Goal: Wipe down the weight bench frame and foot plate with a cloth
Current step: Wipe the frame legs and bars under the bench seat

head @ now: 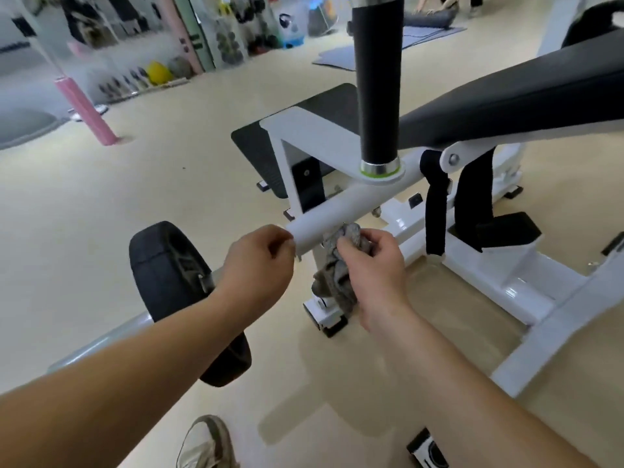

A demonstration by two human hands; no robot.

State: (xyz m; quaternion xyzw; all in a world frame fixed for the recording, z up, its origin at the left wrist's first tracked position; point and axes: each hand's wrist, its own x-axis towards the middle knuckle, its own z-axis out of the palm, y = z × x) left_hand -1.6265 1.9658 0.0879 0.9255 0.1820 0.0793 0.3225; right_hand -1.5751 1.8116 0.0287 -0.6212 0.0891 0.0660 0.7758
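while the right hand (366, 261) is closed around the bunched grey cloth (337, 271), pressing its top against the underside of the white frame tube (341, 206) near the open end, the left hand (260, 258) pinches the tube's end rim with curled fingers and holds nothing else. my judgement: the step in hand is wiping this tube. to do it well i would spread the cloth flatter so more of it meets the metal, wrap it partly around the tube, and draw it along the length toward the black upright post (378, 79), with the left hand steadying the end; the hanging tail of cloth should be kept from snagging the bolts below. the foot plate (260, 153), dark, lies on the floor beyond the tube and looks not yet attended. count: one cloth, two hands, one foot plate, one black padded seat (523, 99), one black wheel (169, 265) on a grey bar, one black strap (437, 211), one shoe (206, 444) at the bottom edge.
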